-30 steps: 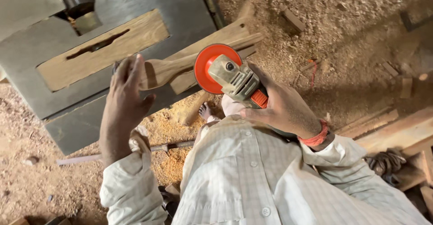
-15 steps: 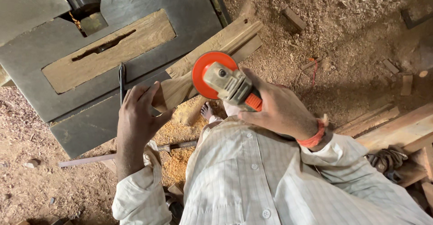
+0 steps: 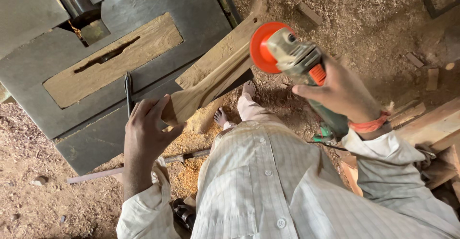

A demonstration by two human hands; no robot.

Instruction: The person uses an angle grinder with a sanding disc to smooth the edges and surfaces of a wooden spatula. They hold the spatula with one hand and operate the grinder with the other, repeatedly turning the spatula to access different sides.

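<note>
i see the dark metal desk (image 3: 143, 9) filling the upper left, with a pale wooden insert (image 3: 115, 59) set into its top and a narrow slot cut along that insert. sawdust covers the floor (image 3: 373, 23) to the right and below, with wood scraps scattered on it and planks stacked at the right edge. a long shaped wooden piece (image 3: 211, 78) lies slanted across the desk's lower right corner, its far end reaching past the edge over the sawdust. my left hand (image 3: 146, 131) is clamped on the near, narrower end of that piece, thumb on one side and fingers wrapped over the other. my right hand (image 3: 342, 93) is closed around the body of an angle grinder (image 3: 299, 59), held up in the air to the right of the wood and apart from it; its orange disc (image 3: 262, 47) faces left. a thin dark tool (image 3: 128, 93) rests on the desk, just beside my left fingers. a metal rod (image 3: 139, 167) lies on the floor below.
</note>
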